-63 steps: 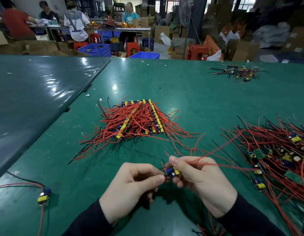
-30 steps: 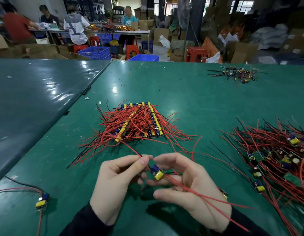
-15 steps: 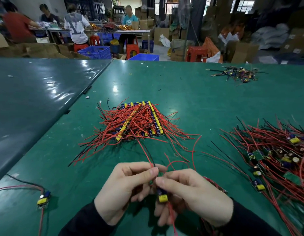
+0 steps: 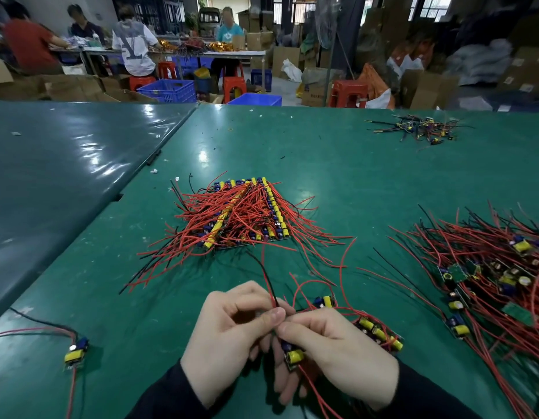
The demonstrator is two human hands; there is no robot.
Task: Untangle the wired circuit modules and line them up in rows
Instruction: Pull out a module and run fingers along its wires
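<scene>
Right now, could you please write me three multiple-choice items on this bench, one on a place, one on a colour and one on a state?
1. Where does the tangled pile lie?
A. at the right edge of the table
B. on the far left tabletop
C. under the hands

2. What colour are most wires on the lined-up rows?
A. white
B. red
C. green

3. What are the hands doing?
A. resting flat on the table
B. both holding one module and its wires
C. lifting a blue crate

Key: 1 A, the tangled pile spreads along the right edge of the table. 2 B, red wires fan out from the lined-up rows. 3 B, the left hand and right hand pinch the module and its wires together.
</scene>
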